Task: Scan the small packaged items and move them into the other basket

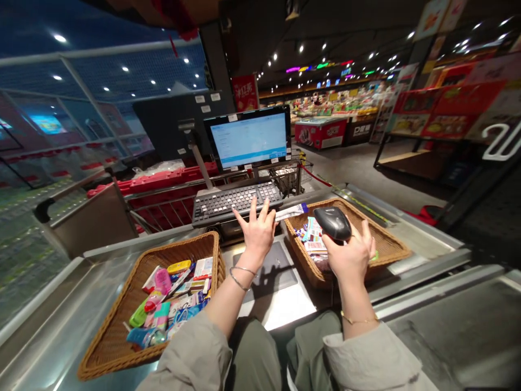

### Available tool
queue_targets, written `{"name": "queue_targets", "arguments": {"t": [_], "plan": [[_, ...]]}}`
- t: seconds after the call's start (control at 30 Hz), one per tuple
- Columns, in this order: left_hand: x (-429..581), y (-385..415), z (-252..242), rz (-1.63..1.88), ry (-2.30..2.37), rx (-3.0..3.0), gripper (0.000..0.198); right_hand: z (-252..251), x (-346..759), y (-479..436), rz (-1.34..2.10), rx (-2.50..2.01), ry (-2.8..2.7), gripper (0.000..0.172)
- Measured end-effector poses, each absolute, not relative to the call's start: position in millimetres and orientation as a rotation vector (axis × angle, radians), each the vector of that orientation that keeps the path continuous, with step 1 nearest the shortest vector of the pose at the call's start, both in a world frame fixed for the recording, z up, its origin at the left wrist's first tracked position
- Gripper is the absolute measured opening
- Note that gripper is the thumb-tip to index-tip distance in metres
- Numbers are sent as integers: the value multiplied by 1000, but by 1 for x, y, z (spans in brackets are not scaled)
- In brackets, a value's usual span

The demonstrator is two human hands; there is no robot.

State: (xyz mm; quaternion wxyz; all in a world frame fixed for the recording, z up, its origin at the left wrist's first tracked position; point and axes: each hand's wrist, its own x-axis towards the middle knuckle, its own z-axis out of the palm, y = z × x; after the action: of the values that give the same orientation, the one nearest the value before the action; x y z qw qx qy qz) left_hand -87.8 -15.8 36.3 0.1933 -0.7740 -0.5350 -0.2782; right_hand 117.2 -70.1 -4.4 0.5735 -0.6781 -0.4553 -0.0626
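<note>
My left hand [258, 233] is over the front edge of a black keyboard [236, 203], its outer fingers spread. A slim white packet with a blue end [291, 212] is pinched at its near end between the thumb and index finger, and points right toward the right basket. My right hand [350, 250] grips a black handheld barcode scanner [332, 222] above the right wicker basket [386, 244]. Small colourful packets [314, 233] lie in that basket, partly hidden by the scanner and hand.
A left wicker basket [109, 326] holds several bottles, boxes and packs. Behind the keyboard stands a lit monitor [250, 138]. The baskets rest on a metal checkout counter [52, 336]. Beyond it are a wire cart [285, 176], a red freezer [321, 133] and shop shelves.
</note>
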Motion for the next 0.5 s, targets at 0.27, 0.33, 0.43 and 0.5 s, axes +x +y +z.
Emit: {"name": "queue_targets", "arguments": {"t": [0.27,0.33,0.43,0.5], "plan": [[-24,1,27,-727,-1371,-2329,35,-6,158,-67,-184,-1634,-823,55],[-7,5,22,-700,-1365,-2390,38,-7,163,-67,-210,-1634,-800,53],[9,7,16,-660,-1348,-2463,45,-11,169,-67,-248,-1645,-800,48],[11,7,14,-641,-1343,-2486,48,-13,170,-66,-255,-1652,-832,46]]}}
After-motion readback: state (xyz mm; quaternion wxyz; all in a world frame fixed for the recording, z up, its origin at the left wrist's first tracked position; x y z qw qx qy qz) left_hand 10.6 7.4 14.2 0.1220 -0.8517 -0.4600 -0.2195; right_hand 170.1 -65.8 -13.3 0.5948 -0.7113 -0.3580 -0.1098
